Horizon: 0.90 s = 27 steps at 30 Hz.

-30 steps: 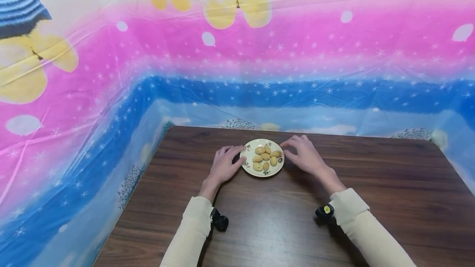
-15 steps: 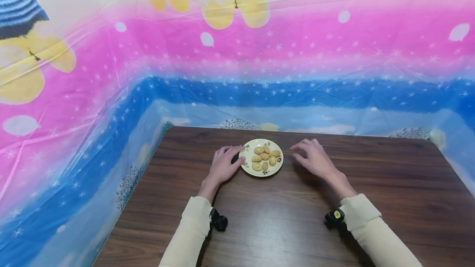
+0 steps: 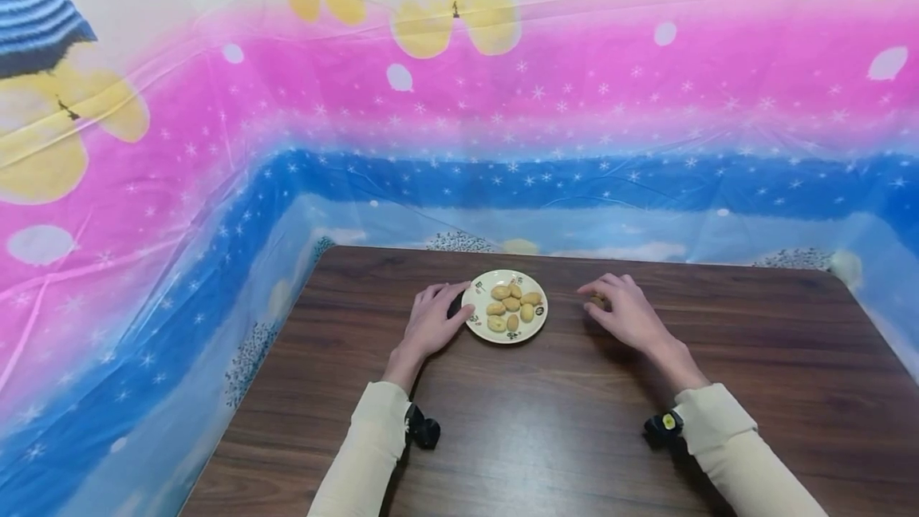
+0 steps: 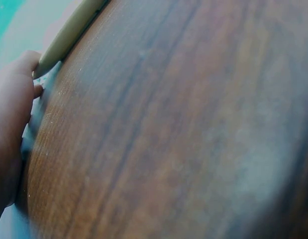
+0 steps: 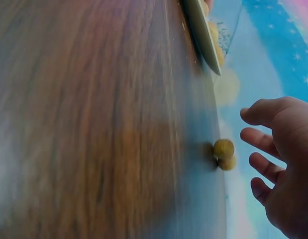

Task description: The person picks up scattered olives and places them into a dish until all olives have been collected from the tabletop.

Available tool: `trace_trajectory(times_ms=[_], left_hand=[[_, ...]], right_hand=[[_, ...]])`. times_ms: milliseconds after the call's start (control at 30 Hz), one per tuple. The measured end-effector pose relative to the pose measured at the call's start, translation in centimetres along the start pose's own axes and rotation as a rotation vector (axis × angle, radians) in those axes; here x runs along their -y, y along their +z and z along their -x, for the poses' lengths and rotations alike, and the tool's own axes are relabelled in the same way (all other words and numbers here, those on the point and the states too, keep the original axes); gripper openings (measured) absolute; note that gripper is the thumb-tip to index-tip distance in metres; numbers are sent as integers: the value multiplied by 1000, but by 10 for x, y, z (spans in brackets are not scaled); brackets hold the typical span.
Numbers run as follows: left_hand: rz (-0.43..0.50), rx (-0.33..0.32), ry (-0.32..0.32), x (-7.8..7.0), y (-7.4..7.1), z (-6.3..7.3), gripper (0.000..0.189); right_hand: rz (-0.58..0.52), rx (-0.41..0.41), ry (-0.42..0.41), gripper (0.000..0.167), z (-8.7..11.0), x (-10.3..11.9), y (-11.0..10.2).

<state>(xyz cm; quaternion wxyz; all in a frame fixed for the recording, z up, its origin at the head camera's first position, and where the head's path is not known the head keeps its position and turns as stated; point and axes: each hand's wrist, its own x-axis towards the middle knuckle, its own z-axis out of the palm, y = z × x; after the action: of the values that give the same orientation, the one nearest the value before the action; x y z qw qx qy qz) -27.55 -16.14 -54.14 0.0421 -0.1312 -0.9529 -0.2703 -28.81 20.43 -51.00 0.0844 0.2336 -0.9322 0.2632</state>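
Observation:
A cream plate (image 3: 477, 282) with dark printed marks bears several small oval yellow-brown pieces (image 3: 510, 304), their kind unclear. At its left rim my left hand (image 3: 433, 321) holds the edge between thumb and fingers; the left wrist view shows the thumb (image 4: 25, 64) against the rim. My right hand (image 3: 628, 313) is to the right of the plate, apart from it, fingers loosely curved. Under it, partly hidden in the head view, are brown pieces (image 3: 599, 302). The right wrist view shows two roundish pieces (image 5: 224, 149) close together on the table, with a gap to the fingers.
A dark wood-grain table (image 3: 502, 421) carries everything. Patterned cloth (image 3: 459, 174) in pink and blue hangs behind its far edge and on the left. Black wrist cameras (image 3: 422, 428) are worn on both cuffs.
My right hand has moved right from the plate's right rim, and brown pieces now show under it. The left hand has stayed at the rim.

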Motion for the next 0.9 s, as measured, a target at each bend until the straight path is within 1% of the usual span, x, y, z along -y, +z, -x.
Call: trace_trajectory(times_ms=[200, 367, 533, 667, 767, 900], left_hand=[[-1, 1, -18, 1, 0, 1, 54], [9, 2, -10, 1, 0, 0, 54], [0, -6, -5, 2, -1, -1, 54], [-5, 4, 0, 2, -1, 0, 54], [-3, 16, 4, 1, -1, 1, 54], [-1, 14, 4, 1, -2, 1, 53]], right_hand=[[13, 3, 19, 26, 5, -9, -3], [19, 21, 39, 26, 8, -16, -6], [29, 66, 57, 28, 7, -18, -6], [49, 101, 78, 29, 6, -19, -5], [63, 112, 89, 28, 5, -20, -4], [67, 113, 90, 26, 5, -19, -4]])
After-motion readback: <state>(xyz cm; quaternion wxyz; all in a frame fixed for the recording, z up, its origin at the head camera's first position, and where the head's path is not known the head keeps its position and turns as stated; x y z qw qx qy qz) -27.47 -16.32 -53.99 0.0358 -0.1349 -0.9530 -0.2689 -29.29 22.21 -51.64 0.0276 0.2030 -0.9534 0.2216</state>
